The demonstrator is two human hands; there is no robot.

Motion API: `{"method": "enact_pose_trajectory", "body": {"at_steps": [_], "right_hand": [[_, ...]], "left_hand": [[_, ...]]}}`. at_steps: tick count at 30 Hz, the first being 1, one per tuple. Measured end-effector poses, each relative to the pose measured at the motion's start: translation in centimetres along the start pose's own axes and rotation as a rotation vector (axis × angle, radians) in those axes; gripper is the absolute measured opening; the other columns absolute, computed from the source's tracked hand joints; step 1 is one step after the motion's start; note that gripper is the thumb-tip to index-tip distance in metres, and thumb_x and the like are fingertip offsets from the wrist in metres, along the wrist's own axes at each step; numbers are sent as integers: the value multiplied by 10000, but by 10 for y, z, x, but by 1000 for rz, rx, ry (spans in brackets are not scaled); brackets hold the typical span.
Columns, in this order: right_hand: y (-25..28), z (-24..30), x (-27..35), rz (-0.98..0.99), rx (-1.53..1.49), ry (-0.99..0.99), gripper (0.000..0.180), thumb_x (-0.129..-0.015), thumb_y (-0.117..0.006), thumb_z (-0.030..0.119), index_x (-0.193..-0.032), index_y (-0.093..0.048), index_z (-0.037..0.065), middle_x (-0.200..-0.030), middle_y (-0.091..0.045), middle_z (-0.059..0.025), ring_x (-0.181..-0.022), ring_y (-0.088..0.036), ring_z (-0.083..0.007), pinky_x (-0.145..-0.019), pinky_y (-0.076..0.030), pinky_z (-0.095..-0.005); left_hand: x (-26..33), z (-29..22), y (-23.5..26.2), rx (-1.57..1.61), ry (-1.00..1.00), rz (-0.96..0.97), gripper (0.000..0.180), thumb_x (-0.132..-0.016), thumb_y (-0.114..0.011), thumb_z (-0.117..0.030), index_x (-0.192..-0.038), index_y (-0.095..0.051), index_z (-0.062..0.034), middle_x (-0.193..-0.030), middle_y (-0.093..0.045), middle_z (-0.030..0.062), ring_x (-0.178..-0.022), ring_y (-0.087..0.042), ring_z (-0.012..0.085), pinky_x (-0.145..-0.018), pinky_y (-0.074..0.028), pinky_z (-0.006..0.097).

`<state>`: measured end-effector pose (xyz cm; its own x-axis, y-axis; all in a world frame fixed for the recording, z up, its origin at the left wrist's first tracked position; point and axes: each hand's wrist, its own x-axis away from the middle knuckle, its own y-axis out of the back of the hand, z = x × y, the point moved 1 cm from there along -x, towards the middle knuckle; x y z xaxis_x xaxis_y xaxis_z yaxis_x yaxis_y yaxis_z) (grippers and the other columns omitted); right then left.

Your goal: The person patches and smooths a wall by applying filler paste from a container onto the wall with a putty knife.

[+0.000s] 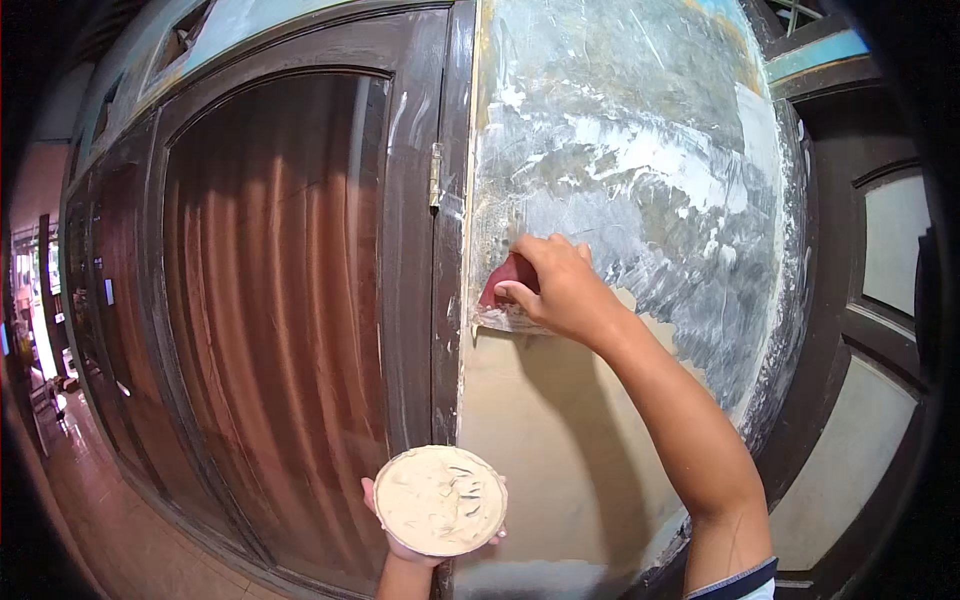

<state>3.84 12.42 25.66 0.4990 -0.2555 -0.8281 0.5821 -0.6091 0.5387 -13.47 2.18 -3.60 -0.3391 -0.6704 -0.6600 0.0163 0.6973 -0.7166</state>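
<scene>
My right hand (562,287) grips a red putty spreader (510,278) by its upper part, its wide edge pressed against the wall beside the door frame. Below that edge spreads a smooth coat of beige putty (520,430), which my forearm shades. Lower down, my left hand (412,552) supports a round tub of cream putty (440,500) from underneath, fingers wrapped around its sides. Scrape marks cross the putty's surface in the tub. Above the spreader, the wall (590,215) is bare grey with patchy white smears.
To the left stands a dark brown wooden door (412,260) with glass and a reddish-brown curtain (270,320) behind it. A metal hinge (435,175) sits on its frame. At the right is another dark door with pale panels (850,465). Tiled floor (130,520) lies lower left.
</scene>
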Motion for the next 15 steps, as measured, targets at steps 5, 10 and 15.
{"method": "enact_pose_trajectory", "body": {"at_steps": [5, 10, 15], "right_hand": [[5, -9, -13, -114, 7, -42, 306, -908, -752, 293, -1078, -621, 75, -1014, -682, -140, -1005, -593, -376, -903, -398, -532], [-18, 6, 6, -44, 60, 53, 308, -903, -756, 315, -1039, -627, 71, -960, -673, -135, -983, -593, -369, -931, -398, -560], [4, -10, -16, -184, 67, 15, 317, -894, -760, 330, -1027, -621, 78, -947, -669, -136, -974, -595, -363, -878, -408, -552]], "left_hand": [[7, -13, -3, -25, -3, 3, 1293, -693, -493, -994, -1597, -325, -86, -1568, -345, 346, -1270, -486, 610, -913, -453, 787], [22, -20, -7, 0, -62, -59, 1307, -680, -495, -1002, -1594, -335, -83, -1570, -347, 343, -1280, -478, 606, -912, -456, 785], [23, -30, 8, 20, 19, 35, 1335, -658, -522, -1003, -1589, -330, -67, -1566, -345, 352, -1267, -477, 629, -919, -445, 801]]}}
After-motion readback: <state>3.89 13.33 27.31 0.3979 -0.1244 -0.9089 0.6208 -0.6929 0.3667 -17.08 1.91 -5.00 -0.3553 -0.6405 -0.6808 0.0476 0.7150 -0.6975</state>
